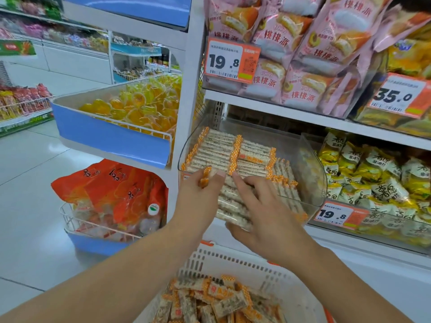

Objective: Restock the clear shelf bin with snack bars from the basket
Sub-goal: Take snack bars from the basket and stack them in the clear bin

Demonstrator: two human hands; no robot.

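Note:
A clear shelf bin (pixel 310 164) on the middle shelf holds rows of snack bars (pixel 224 150) in pale wrappers with orange checked ends. Between my hands, in front of the bin's front wall, is a stack of snack bars (pixel 231 203). My left hand (pixel 200 194) grips the stack's left end, orange wrapper ends poking out by its fingers. My right hand (pixel 263 208) clasps the stack from the right, fingers over the top and thumb under it. Below, a white basket (pixel 210 259) with orange handles holds several loose bars (pixel 224 301).
Orange price tags (pixel 229 59) hang on the shelf edges. Pink cake bags (pixel 303 54) fill the shelf above, yellow snack packs (pixel 373 183) sit right of the bin. To the left stand blue-fronted bins with yellow jellies (pixel 137 108) and orange bags (pixel 109 190). Open floor lies further left.

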